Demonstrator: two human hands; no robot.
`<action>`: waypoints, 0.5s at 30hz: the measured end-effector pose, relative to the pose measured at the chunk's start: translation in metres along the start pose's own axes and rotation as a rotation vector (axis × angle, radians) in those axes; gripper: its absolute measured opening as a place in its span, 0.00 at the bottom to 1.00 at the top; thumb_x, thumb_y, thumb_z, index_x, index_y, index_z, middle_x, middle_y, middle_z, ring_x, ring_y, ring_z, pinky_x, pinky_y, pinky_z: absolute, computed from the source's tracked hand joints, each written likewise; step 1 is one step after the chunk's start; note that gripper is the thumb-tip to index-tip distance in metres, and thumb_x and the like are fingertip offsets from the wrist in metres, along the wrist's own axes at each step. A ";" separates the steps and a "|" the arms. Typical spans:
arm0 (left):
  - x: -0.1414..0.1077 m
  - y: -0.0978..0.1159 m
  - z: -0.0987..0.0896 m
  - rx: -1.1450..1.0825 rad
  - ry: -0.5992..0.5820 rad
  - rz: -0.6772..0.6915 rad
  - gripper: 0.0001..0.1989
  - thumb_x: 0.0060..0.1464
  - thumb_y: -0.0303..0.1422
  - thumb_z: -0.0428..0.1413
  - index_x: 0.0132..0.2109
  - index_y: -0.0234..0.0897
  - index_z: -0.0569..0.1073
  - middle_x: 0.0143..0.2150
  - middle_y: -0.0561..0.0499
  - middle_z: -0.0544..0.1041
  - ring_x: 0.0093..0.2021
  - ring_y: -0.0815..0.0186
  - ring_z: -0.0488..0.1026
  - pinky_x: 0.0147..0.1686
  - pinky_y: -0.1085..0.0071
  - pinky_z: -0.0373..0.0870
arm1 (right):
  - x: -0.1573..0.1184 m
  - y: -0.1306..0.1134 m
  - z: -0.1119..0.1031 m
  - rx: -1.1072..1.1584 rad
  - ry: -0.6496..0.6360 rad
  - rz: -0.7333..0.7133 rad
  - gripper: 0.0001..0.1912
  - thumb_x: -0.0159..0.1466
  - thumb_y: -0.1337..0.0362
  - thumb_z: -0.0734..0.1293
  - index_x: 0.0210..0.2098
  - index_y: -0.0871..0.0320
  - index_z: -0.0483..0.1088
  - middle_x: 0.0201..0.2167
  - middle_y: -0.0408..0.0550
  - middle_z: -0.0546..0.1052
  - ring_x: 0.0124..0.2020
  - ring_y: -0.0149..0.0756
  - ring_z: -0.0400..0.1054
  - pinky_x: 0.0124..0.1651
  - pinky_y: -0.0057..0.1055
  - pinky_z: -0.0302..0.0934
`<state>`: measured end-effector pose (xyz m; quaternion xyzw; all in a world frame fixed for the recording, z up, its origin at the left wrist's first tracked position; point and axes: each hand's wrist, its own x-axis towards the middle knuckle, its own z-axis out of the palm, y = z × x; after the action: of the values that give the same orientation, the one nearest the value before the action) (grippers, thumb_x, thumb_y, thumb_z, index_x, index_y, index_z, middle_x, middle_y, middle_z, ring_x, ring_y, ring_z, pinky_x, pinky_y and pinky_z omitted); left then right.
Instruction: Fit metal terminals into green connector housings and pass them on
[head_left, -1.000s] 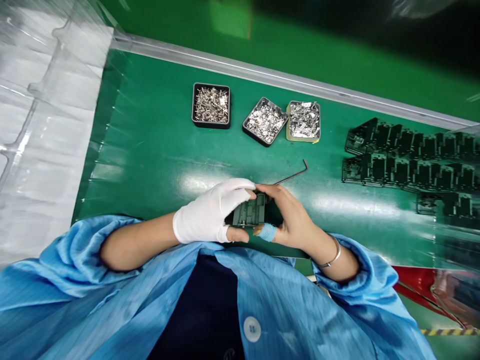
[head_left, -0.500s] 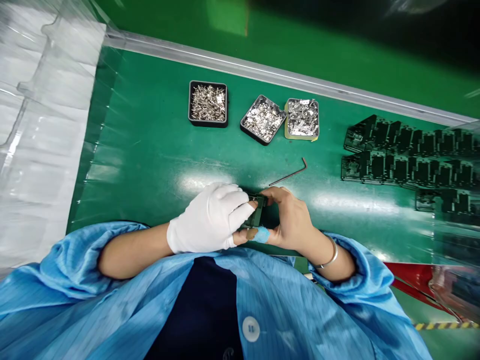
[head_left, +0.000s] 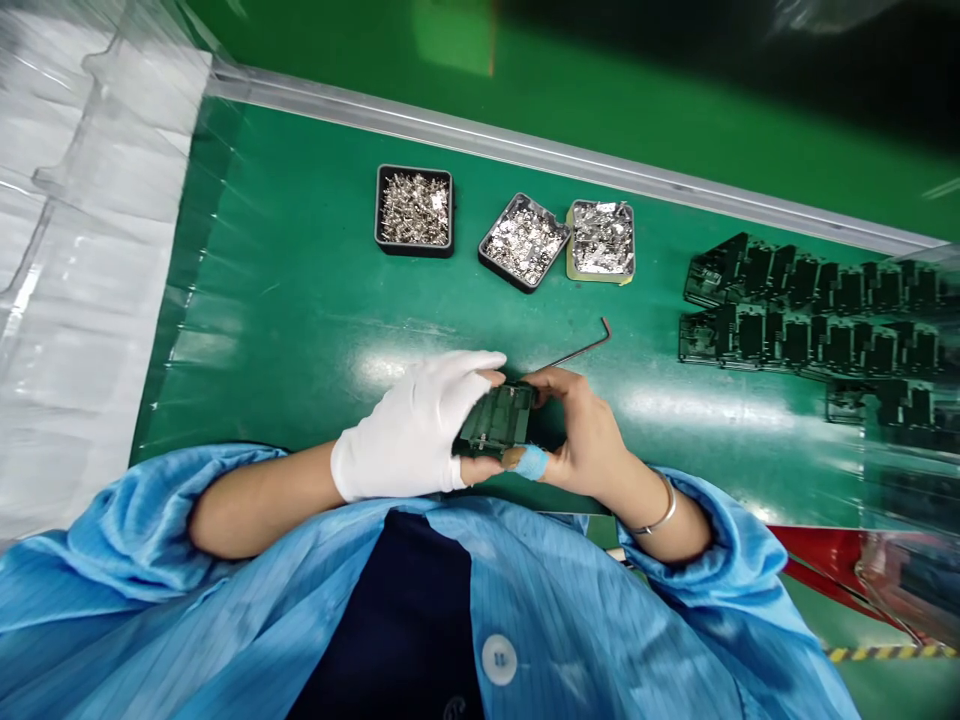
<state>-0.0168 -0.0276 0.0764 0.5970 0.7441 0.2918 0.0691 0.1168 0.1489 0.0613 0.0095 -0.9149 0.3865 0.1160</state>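
Between my two hands is a dark green plastic housing [head_left: 495, 418] with small metal pieces on its upper face. My left hand [head_left: 412, 425], in a white glove with bare fingertips, grips its left side, thumb at the near edge and fingers at the far edge. On the right side, my bare right hand [head_left: 589, 435] pinches the housing between thumb and fingers. Blue tape [head_left: 531, 463] wraps the right thumb. Just beyond the right fingers lies a hex key [head_left: 577, 352] on the green table mat [head_left: 300, 290].
A black box of small metal parts [head_left: 415, 210] stands at the back, with a tilted second box [head_left: 523, 242] and a third box [head_left: 601, 240] right of it. Rows of dark green housings [head_left: 810, 340] stand on the right. A metal rail [head_left: 525, 152] runs behind.
My left fingers have lifted off the top of the housing and moved to its far edge, uncovering its upper face. My right hand keeps its hold.
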 end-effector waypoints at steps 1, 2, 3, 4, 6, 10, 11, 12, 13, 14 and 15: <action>0.001 0.000 -0.001 -0.036 -0.059 -0.062 0.27 0.53 0.48 0.57 0.51 0.32 0.69 0.50 0.38 0.76 0.48 0.51 0.76 0.45 0.57 0.74 | 0.000 0.000 0.000 0.018 -0.001 0.008 0.34 0.61 0.37 0.64 0.54 0.56 0.57 0.40 0.52 0.75 0.36 0.42 0.74 0.36 0.38 0.70; 0.001 0.000 -0.002 -0.065 -0.113 -0.117 0.26 0.51 0.47 0.58 0.51 0.33 0.69 0.48 0.40 0.77 0.47 0.52 0.76 0.43 0.59 0.74 | 0.000 0.000 -0.001 0.031 0.000 0.014 0.33 0.61 0.37 0.64 0.54 0.55 0.57 0.40 0.52 0.75 0.35 0.41 0.73 0.36 0.38 0.69; 0.002 0.000 -0.003 -0.086 -0.151 -0.162 0.25 0.50 0.45 0.58 0.51 0.33 0.69 0.46 0.42 0.77 0.45 0.53 0.77 0.42 0.60 0.74 | 0.001 0.000 -0.001 0.043 0.010 0.008 0.33 0.62 0.38 0.64 0.54 0.55 0.57 0.41 0.52 0.75 0.36 0.41 0.73 0.36 0.38 0.69; 0.002 -0.001 -0.003 -0.100 -0.172 -0.198 0.25 0.49 0.45 0.59 0.50 0.33 0.70 0.46 0.43 0.77 0.44 0.54 0.77 0.42 0.61 0.74 | 0.001 0.001 -0.002 0.052 0.030 -0.010 0.32 0.61 0.39 0.65 0.54 0.54 0.57 0.42 0.53 0.75 0.37 0.42 0.73 0.37 0.39 0.70; 0.002 -0.003 -0.004 -0.123 -0.183 -0.240 0.27 0.48 0.45 0.59 0.51 0.33 0.69 0.46 0.42 0.77 0.44 0.53 0.77 0.43 0.60 0.74 | 0.003 0.001 -0.003 0.072 0.101 -0.075 0.32 0.61 0.40 0.66 0.54 0.53 0.57 0.44 0.54 0.74 0.43 0.45 0.73 0.43 0.43 0.69; 0.002 -0.004 -0.003 -0.154 -0.188 -0.260 0.28 0.47 0.46 0.58 0.52 0.33 0.69 0.48 0.41 0.76 0.46 0.51 0.77 0.46 0.57 0.73 | 0.006 0.004 -0.006 0.085 0.114 -0.201 0.28 0.61 0.43 0.68 0.52 0.52 0.59 0.42 0.51 0.75 0.45 0.45 0.72 0.53 0.48 0.65; 0.001 -0.003 -0.004 -0.155 -0.189 -0.263 0.28 0.47 0.45 0.58 0.52 0.33 0.69 0.47 0.41 0.77 0.46 0.50 0.77 0.46 0.57 0.73 | 0.006 0.003 -0.006 0.074 0.071 -0.210 0.28 0.61 0.42 0.67 0.52 0.52 0.60 0.41 0.50 0.76 0.45 0.45 0.72 0.56 0.50 0.63; 0.001 -0.002 -0.004 -0.154 -0.188 -0.267 0.27 0.47 0.44 0.58 0.51 0.33 0.69 0.46 0.41 0.77 0.46 0.50 0.77 0.45 0.56 0.74 | 0.006 0.002 -0.006 0.059 0.027 -0.209 0.27 0.62 0.42 0.65 0.51 0.52 0.61 0.40 0.50 0.76 0.45 0.45 0.72 0.58 0.51 0.61; -0.001 -0.001 -0.004 -0.159 -0.176 -0.270 0.25 0.47 0.42 0.57 0.51 0.33 0.70 0.45 0.41 0.77 0.44 0.50 0.77 0.44 0.57 0.74 | 0.005 0.000 -0.005 0.045 0.000 -0.204 0.27 0.62 0.41 0.64 0.51 0.53 0.61 0.40 0.51 0.76 0.44 0.45 0.72 0.58 0.52 0.60; -0.002 0.000 -0.002 -0.174 -0.170 -0.273 0.23 0.48 0.41 0.57 0.50 0.34 0.70 0.44 0.42 0.78 0.44 0.51 0.77 0.43 0.58 0.75 | 0.003 -0.001 -0.004 0.048 -0.007 -0.200 0.27 0.62 0.40 0.63 0.51 0.52 0.62 0.40 0.50 0.77 0.43 0.44 0.73 0.59 0.52 0.60; -0.004 -0.001 0.001 -0.181 -0.156 -0.279 0.20 0.49 0.41 0.56 0.48 0.35 0.71 0.42 0.43 0.78 0.42 0.53 0.78 0.41 0.60 0.76 | 0.002 0.000 -0.003 0.059 0.023 -0.197 0.27 0.62 0.39 0.62 0.51 0.52 0.62 0.40 0.50 0.77 0.42 0.43 0.73 0.58 0.52 0.61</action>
<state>-0.0160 -0.0312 0.0743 0.5000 0.7829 0.2979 0.2198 0.1152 0.1506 0.0637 0.0982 -0.8964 0.4001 0.1635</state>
